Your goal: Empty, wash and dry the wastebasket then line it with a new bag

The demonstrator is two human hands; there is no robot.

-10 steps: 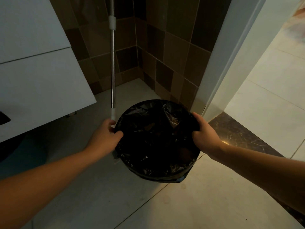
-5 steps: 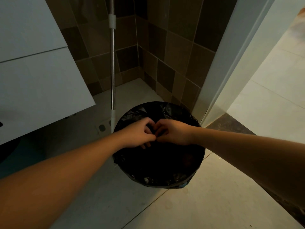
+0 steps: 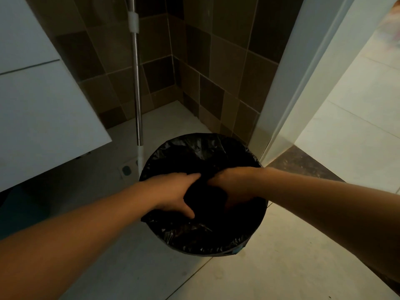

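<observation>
Bag [image 3: 194, 152] lines wastebasket [image 3: 216, 251] | both hands inside, pressing liner | fingers hidden, state unclear

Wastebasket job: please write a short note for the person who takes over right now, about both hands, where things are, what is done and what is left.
Left hand: inside the bin mouth, fingers spread, pressing the black bag.
Right hand: also inside; its fingers are hidden in the dark, so its grip cannot be told.
Wastebasket: stands on the floor by the tiled corner, beside the mop pole. The bag is folded over the rim all round.
Done: bag is over the rim.
Left: likely to push the bag down flat inside. Whether washing and drying were done cannot be seen.
</observation>
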